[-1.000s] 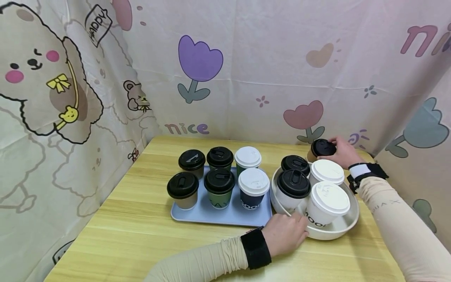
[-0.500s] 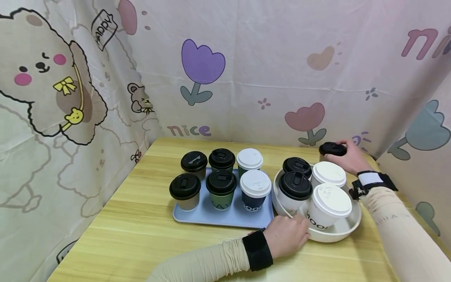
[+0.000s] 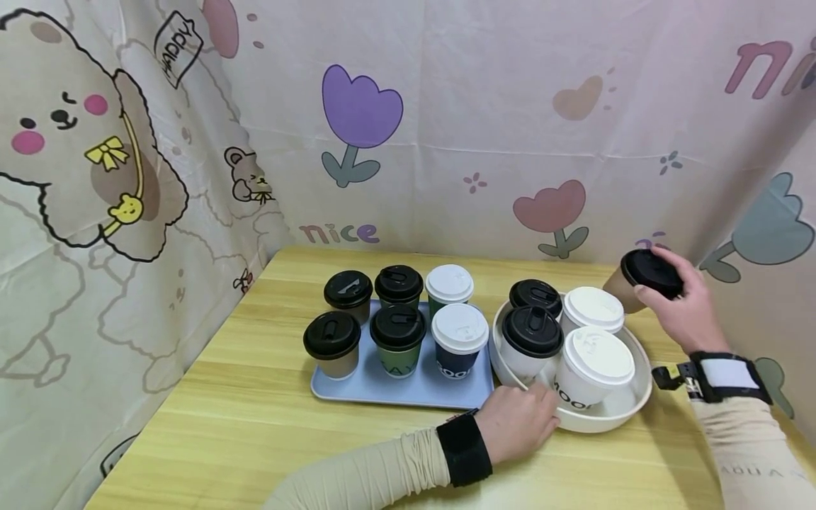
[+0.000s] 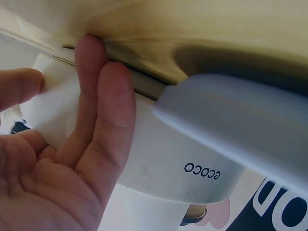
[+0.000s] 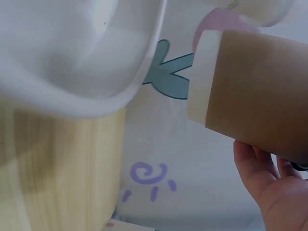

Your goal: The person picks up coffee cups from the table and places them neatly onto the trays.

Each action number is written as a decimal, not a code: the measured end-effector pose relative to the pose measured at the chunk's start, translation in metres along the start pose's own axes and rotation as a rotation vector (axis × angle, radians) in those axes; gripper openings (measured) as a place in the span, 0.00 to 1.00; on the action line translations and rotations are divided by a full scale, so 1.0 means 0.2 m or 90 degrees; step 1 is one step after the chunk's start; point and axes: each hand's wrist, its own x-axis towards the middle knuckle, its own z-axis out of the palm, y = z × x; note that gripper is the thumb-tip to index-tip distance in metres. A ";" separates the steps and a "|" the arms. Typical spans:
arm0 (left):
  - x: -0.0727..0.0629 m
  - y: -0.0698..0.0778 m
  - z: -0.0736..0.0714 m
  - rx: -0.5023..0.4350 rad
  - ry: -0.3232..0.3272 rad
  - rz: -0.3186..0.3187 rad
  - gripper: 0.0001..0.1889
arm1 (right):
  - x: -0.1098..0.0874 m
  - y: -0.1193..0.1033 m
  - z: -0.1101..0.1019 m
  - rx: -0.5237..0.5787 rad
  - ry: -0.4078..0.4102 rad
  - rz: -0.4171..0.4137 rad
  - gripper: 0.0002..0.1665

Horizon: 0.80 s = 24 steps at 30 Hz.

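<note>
My right hand (image 3: 691,312) grips a brown paper coffee cup (image 5: 260,91) with a black lid (image 3: 652,274), thumb and fingers round its lid end. The cup is tilted and raised beside the right side of a round white basin (image 3: 627,407). My left hand (image 3: 518,423) rests against the basin's near-left side. In the left wrist view, its fingers (image 4: 115,106) lie fairly straight along the outer wall, thumb apart. Inside the basin stand several lidded cups, among them a white-lidded one (image 3: 596,365) and a black-lidded one (image 3: 532,343).
Left of the basin, a blue tray (image 3: 376,393) bears several lidded cups in two rows, black lids (image 3: 331,335) and white lids (image 3: 459,328). Tray and basin stand close together on the wooden table (image 3: 242,425). A printed curtain (image 3: 446,177) hangs behind.
My right hand has carried the brown cup rightward from behind the basin to its right side, tilting it. The left hand stays at the basin; the other cups keep their places.
</note>
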 end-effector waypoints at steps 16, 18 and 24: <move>0.00 0.00 0.01 0.009 -0.004 0.002 0.11 | -0.39 0.00 -0.14 0.006 0.058 -0.033 0.42; 0.00 0.00 0.01 0.010 -0.004 0.000 0.11 | -0.42 -0.01 -0.15 -0.008 0.062 -0.036 0.42; 0.00 0.00 0.00 0.011 -0.010 0.000 0.11 | -0.47 -0.03 -0.14 -0.023 0.026 -0.066 0.43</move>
